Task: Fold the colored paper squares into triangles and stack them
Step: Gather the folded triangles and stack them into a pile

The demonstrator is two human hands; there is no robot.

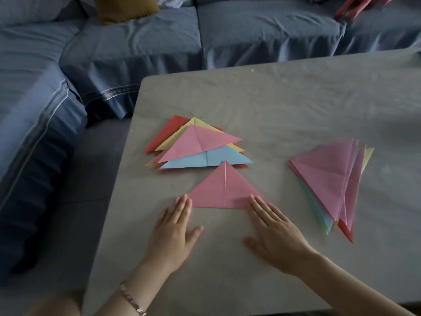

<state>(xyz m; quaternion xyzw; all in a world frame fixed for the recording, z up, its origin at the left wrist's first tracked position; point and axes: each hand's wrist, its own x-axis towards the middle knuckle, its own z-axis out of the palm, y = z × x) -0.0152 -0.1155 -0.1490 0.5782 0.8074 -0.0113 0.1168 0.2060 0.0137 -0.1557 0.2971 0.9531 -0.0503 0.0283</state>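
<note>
Both hands are lying flat, fingers straight, on the near counter (296,99): the left hand (175,231) is touching the pink triangle (224,190) at its left corner and the right hand (275,233) is pressing its right corner. They should probably be sweeping firmly along the near edge before lifting it squarely onto the multicolored triangle stack (200,147) just beyond. A fanned paper pile (330,179) is lying to the right.

I count two hands, a left hand (176,231) and a right hand (275,233), on one desk (284,99). There is one single pink triangle (218,190) and two piles of folded paper, a left pile (198,142) and a right pile (328,174), their sheets too overlapped to count. I also see one bracelet (132,299), one blue sofa (136,46) and one mustard cushion (123,8).
</note>
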